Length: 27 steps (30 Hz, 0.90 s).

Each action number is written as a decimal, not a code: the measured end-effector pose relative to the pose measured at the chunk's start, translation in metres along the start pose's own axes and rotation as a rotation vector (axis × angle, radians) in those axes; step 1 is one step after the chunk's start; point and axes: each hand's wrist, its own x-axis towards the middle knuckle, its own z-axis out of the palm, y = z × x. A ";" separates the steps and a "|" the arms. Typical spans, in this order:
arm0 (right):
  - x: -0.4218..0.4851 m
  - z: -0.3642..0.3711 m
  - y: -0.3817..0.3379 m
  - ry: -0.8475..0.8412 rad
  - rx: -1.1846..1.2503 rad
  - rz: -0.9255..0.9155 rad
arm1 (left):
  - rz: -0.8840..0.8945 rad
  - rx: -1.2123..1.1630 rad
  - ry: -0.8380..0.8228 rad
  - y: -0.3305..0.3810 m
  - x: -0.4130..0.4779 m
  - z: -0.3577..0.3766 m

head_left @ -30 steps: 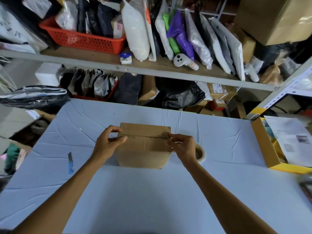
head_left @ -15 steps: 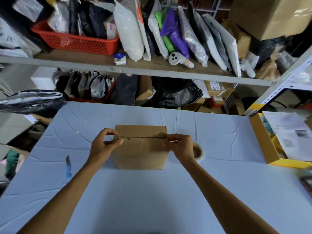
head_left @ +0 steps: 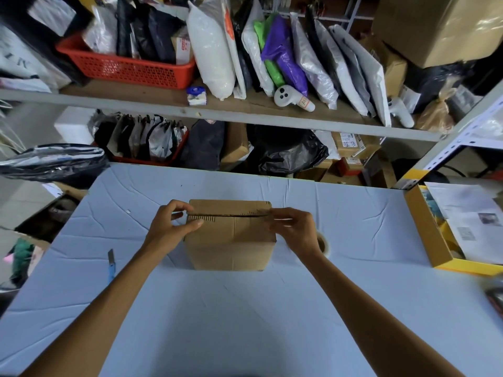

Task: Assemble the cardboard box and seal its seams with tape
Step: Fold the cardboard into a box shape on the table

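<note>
The cardboard box (head_left: 231, 240) stands in the middle of the pale blue table cover (head_left: 245, 317), its top flaps folded shut so that a dark seam (head_left: 231, 215) runs across the top from left to right. My left hand (head_left: 170, 229) sits at the box's left end: the thumb presses the near flap's edge, where the corrugation shows, and the curled fingers (head_left: 178, 205) rest over the far flap just past the seam. My right hand (head_left: 295, 231) is at the box's right end, fingers bent and pinched at the seam's end; I cannot tell whether a strip of tape is between them. Neither hand is clenched into a fist; both press on the box. The tape roll (head_left: 324, 244) lies on the cover just right of the box, partly hidden behind my right wrist. A blue utility knife (head_left: 111, 263) lies well to the left of the box, near my left forearm. A yellow-edged cardboard tray (head_left: 427, 232) holding papers sits far to the box's right.
</note>
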 end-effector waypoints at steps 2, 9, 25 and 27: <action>0.004 -0.005 -0.002 -0.008 -0.014 -0.015 | 0.010 0.000 -0.010 0.007 0.001 -0.002; 0.015 -0.030 0.000 0.037 -0.018 -0.022 | 0.049 -0.017 0.002 0.026 0.000 -0.005; 0.002 -0.083 0.113 -0.383 -1.315 0.048 | 0.147 0.021 0.183 0.049 -0.001 0.022; 0.002 -0.081 0.113 -0.367 -1.296 0.005 | 0.155 0.041 0.193 0.052 -0.001 0.024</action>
